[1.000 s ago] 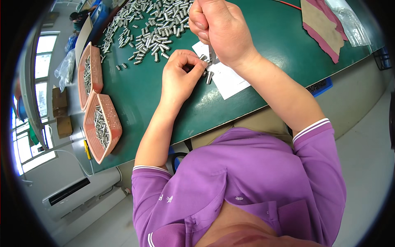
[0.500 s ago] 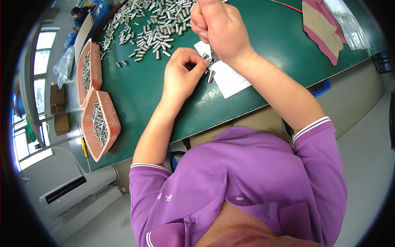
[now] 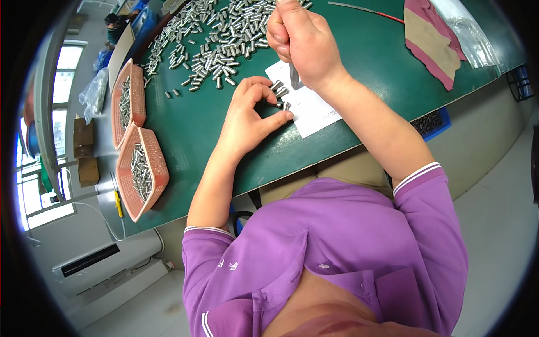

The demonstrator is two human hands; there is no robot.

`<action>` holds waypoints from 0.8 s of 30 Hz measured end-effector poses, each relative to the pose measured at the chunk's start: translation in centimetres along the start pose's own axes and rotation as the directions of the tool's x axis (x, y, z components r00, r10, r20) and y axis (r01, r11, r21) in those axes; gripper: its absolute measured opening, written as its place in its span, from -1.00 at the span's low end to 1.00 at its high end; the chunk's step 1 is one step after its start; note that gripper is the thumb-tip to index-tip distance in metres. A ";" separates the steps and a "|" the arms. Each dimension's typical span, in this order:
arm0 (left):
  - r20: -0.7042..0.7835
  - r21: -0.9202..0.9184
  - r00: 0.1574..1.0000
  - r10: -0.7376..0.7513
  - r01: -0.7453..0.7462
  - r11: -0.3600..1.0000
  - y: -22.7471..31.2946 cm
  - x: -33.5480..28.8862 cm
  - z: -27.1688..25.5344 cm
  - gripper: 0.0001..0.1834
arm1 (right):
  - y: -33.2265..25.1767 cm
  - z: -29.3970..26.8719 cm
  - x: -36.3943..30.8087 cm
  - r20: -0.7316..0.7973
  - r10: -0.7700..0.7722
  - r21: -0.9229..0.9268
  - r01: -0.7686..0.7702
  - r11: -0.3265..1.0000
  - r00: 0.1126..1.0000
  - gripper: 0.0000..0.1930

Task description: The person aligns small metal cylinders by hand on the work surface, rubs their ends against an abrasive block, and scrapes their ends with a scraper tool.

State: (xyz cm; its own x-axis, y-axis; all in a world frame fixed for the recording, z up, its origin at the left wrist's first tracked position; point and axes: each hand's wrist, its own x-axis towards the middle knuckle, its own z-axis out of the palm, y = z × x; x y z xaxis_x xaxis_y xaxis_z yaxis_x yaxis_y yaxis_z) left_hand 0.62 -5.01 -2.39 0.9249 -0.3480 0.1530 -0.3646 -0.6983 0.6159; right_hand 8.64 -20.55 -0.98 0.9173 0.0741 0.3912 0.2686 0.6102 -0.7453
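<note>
My left hand rests on the green table with thumb and fingers spread apart. Between its fingertips and on the white paper are several short shiny metal cylinders, one of them close to the thumb tip. To the right, my right hand is closed in a fist over the paper. From under the fist a flat grey metal blade points down toward the paper; its upper part is hidden in the hand.
A big pile of metal cylinders spreads over the far table. Two pink baskets of small metal parts stand at the left edge. At the far right lie a red-handled thin tool, a maroon-and-tan cloth and clear plastic.
My left thumb has come away from the fingers, which were pinched together by the cylinders. My right fist sits a little lower with the blade. The whole view has shifted slightly.
</note>
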 end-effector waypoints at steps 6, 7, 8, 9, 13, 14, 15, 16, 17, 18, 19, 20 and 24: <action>-0.011 0.024 1.000 -0.011 0.011 1.000 0.4 -0.1 0.2 -0.69 | -0.4 0.1 -0.6 0.009 0.096 0.025 -0.097 0.995 0.995 -0.48; -0.011 0.024 1.000 -0.013 0.014 1.000 0.3 -0.1 0.3 -0.69 | -0.4 0.1 -0.5 0.012 0.109 0.045 -0.109 0.993 0.994 -0.49; -0.014 0.032 1.000 0.006 -0.005 0.999 0.3 0.0 0.3 -0.69 | -0.4 0.1 -0.5 0.013 0.120 0.065 -0.121 0.991 0.993 -0.50; -0.018 0.041 1.000 0.025 -0.024 0.999 0.2 0.0 0.4 -0.70 | -0.4 0.0 -0.6 0.012 0.121 0.065 -0.122 0.990 0.993 -0.50; -0.024 0.054 0.999 0.033 -0.032 0.998 0.1 0.0 0.3 -0.71 | -0.3 0.0 -0.6 0.042 0.127 0.063 -0.129 0.990 0.991 -0.51; -0.025 0.032 1.000 0.020 -0.019 0.999 0.1 0.0 0.3 -0.71 | -0.3 -0.1 -0.6 0.047 0.130 0.066 -0.133 0.989 0.990 -0.51; -0.025 0.010 1.000 0.006 -0.005 1.000 0.1 0.0 0.3 -0.71 | -0.2 0.0 -0.5 0.048 0.130 0.066 -0.133 0.989 0.990 -0.51; -0.025 0.011 1.000 0.006 -0.005 1.000 0.1 0.0 0.3 -0.71 | -0.2 0.1 -0.4 0.054 0.090 0.037 -0.092 0.995 0.994 -0.48; -0.030 -0.025 0.999 -0.018 0.017 1.000 0.2 0.1 0.3 -0.73 | -0.1 0.1 -0.3 0.059 0.051 0.007 -0.051 0.999 0.997 -0.45; -0.033 -0.061 0.999 -0.042 0.040 0.997 0.3 0.1 0.4 -0.74 | -0.1 0.1 -0.3 0.059 0.051 0.007 -0.051 0.999 0.997 -0.45; -0.032 -0.062 0.999 -0.042 0.040 0.997 0.3 0.1 0.5 -0.74 | 0.0 0.2 -0.3 0.064 0.077 0.021 -0.079 0.997 0.995 -0.45; -0.046 -0.074 0.998 -0.039 0.036 0.997 0.2 0.2 0.5 -0.74 | 0.1 0.2 -0.3 0.069 0.103 0.036 -0.106 0.994 0.992 -0.46; -0.057 -0.085 0.997 -0.053 0.048 0.995 0.3 0.0 0.6 -0.77 | 0.6 0.4 -0.3 0.081 0.095 0.082 -0.101 0.991 0.992 -0.45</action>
State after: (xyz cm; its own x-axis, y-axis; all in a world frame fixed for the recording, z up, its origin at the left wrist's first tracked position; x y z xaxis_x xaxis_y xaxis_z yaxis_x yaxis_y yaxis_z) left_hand 0.48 -5.61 -2.64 0.9477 -0.2739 0.1638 -0.3090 -0.6588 0.6859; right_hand 8.38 -19.83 -1.35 0.9119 0.1951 0.3610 0.1493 0.6618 -0.7346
